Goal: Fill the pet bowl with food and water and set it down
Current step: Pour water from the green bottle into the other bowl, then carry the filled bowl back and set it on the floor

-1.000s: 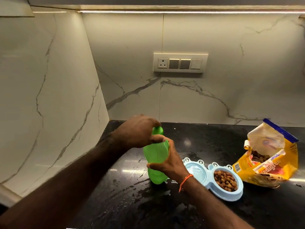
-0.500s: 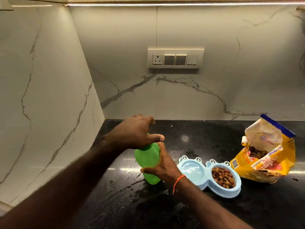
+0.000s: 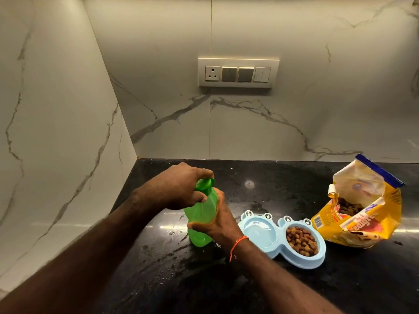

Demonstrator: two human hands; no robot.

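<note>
Head view showed the bowl (image 3: 282, 240) on the counter (image 3: 294, 291) toward its right, left well holding water, right well holding kibble (image 3: 301, 240). Just left stood the bottle (image 3: 201, 220); right hand (image 3: 215, 223) gripped its body, left hand (image 3: 181, 186) curled round its cap (image 3: 205, 183). Near the right edge lay the open bag (image 3: 360, 205).

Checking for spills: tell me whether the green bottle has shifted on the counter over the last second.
No. The green bottle stands on the same spot, with the same gap to the left of the blue pet bowl. Only the camera view has drifted.
</note>
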